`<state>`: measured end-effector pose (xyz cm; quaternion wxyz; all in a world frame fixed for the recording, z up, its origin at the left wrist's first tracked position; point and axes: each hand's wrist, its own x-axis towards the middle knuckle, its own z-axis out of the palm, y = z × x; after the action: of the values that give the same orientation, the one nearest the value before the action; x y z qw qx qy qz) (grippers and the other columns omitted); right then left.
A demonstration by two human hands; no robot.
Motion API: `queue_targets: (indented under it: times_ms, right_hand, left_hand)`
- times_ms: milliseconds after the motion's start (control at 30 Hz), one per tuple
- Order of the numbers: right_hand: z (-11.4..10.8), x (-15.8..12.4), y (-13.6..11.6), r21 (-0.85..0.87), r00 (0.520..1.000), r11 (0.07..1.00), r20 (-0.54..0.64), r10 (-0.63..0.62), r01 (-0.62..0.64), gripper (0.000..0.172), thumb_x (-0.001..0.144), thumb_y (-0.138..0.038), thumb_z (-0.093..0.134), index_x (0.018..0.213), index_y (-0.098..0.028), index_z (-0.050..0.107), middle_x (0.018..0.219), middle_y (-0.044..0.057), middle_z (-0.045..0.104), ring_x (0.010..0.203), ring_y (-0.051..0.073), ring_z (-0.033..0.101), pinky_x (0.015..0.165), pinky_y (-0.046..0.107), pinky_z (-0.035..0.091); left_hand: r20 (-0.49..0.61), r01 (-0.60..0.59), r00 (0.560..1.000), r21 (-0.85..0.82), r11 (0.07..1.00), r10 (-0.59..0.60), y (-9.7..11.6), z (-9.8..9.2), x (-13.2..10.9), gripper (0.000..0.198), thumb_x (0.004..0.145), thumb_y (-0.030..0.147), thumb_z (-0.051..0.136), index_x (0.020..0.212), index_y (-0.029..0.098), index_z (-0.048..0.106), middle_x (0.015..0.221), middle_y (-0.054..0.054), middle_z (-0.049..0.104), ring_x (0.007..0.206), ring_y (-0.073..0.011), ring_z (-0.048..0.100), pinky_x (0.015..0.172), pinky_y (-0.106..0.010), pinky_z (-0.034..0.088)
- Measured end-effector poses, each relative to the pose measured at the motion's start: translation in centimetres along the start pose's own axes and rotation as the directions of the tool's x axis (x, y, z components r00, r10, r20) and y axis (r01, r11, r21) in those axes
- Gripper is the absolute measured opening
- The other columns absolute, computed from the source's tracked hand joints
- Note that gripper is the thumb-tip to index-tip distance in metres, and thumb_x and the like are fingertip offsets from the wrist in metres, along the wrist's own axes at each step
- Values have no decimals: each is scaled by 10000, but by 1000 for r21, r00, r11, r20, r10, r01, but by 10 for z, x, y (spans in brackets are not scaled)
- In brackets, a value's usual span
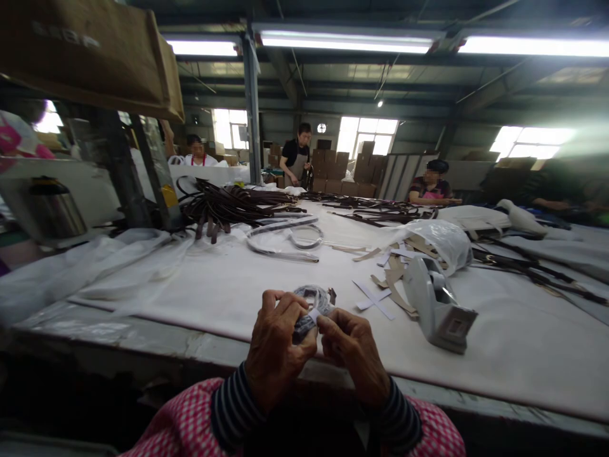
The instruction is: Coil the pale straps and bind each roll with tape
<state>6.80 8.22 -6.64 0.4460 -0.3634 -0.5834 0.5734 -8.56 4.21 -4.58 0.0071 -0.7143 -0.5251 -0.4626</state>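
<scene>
Two hands of ours, the left hand (276,352) and the right hand (354,355), hold a small coiled strap (309,311) above the front edge of the white tabletop (204,285), our fingers (328,324) clamped on it, with white paper strips (373,299) just beside.

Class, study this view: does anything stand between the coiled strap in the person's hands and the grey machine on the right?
Yes, though low: crossed white paper strips lie flat on the table between the coiled strap and the grey machine.
</scene>
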Motion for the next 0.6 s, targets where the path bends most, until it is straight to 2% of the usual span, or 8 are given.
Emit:
queue_targets:
  times_ms: [200, 300, 367, 467, 533, 600]
  right_hand:
    - [7, 5, 7, -51, 999, 998, 43, -21, 23, 428, 883, -544, 661, 697, -174, 552, 480, -52, 505, 413, 70, 391, 416, 196, 297]
    - [14, 4, 8, -89, 998, 995, 57, -35, 40, 532, 918, -614, 579, 634, -164, 561, 462, -19, 527, 403, 83, 432, 418, 205, 316]
    - [18, 1, 6, -50, 995, 996, 68, -74, 77, 629, 939, -666, 496, 568, -161, 550, 431, 4, 523, 373, 86, 425, 400, 213, 298]
    - [23, -4, 1, 71, 986, 986, 61, -153, 148, 644, 927, -686, 507, 569, -153, 557, 422, 6, 520, 355, 73, 405, 383, 201, 275]
    - [25, -7, -1, 120, 984, 980, 59, -169, 161, 599, 916, -663, 558, 614, -146, 574, 438, 3, 540, 347, 61, 392, 368, 185, 260]
    - [25, -9, 0, 154, 985, 978, 77, -154, 141, 558, 920, -638, 574, 660, -145, 584, 442, -5, 546, 328, 52, 376, 345, 174, 233]
  left_hand:
    - [69, 190, 980, -84, 978, -185, -6, -2, -7, 90, 824, 123, 607, 788, 204, 591, 927, -45, 631, 964, -262, 466, 851, -424, 437]
    - [46, 238, 971, -143, 961, -234, -2, -5, -7, 36, 831, 198, 603, 797, 210, 600, 935, -47, 631, 976, -269, 481, 869, -423, 417]
    - [67, 295, 956, -230, 928, -287, 5, -10, -3, 78, 845, 269, 600, 792, 213, 611, 949, -48, 639, 982, -266, 508, 866, -401, 418]
    - [236, 454, 891, -431, 780, -388, 17, -22, 5, 204, 873, 376, 571, 769, 205, 609, 824, -36, 646, 845, -231, 560, 763, -344, 432]
    - [363, 534, 845, -547, 645, -392, 24, -31, 8, 258, 886, 426, 557, 782, 194, 600, 694, -12, 617, 701, -192, 544, 672, -307, 414]
    - [431, 578, 816, -612, 539, -385, 29, -37, 8, 302, 893, 466, 561, 786, 184, 585, 634, 5, 587, 622, -161, 508, 616, -282, 388]
